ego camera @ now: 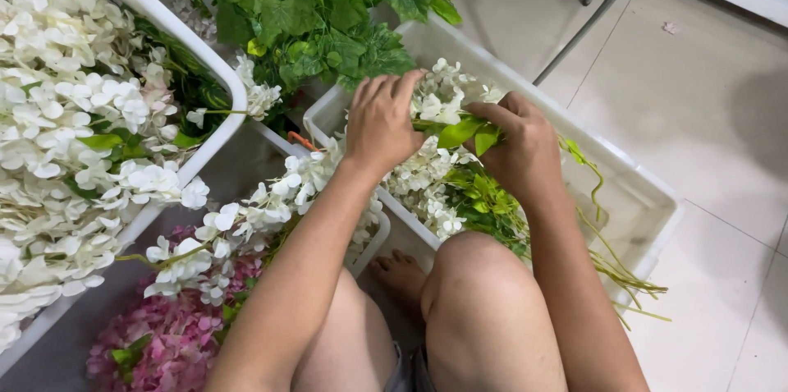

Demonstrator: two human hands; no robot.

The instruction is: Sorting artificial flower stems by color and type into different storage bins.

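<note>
- Upper left of the frame: a large white plastic tub (215, 64) heaped with cream-white artificial blossom sprays (66, 113), a few green leaves showing between them.
- Lower left: a loose pile of pink fabric hydrangea heads (168, 339), with a long white flower garland (246, 220) draped over it.
- Top centre: a bushy bunch of dark green artificial leaves (304, 6) standing behind the bins.
- Centre: the left hand (382, 121), fingers curled downward, is pressed onto a white blossom strand (439, 96) and appears to pinch it; the fingertips are hidden, so the exact grip cannot be told.
- Just to its right, the right hand (517, 150) is closed around the same strand where its bright green fabric leaves (464, 133) sprout.
- The strand lies over the near rim of a white rectangular plastic bin (640, 195) at centre right, above the person's bare knees.
- It looks light, limp and floppy; the petals would likely crush or pull off, so the wiry stem seems the safest place to take hold.
- Right: thin green stems (624, 277) trail out over the pale tiled floor (714, 113).
</note>
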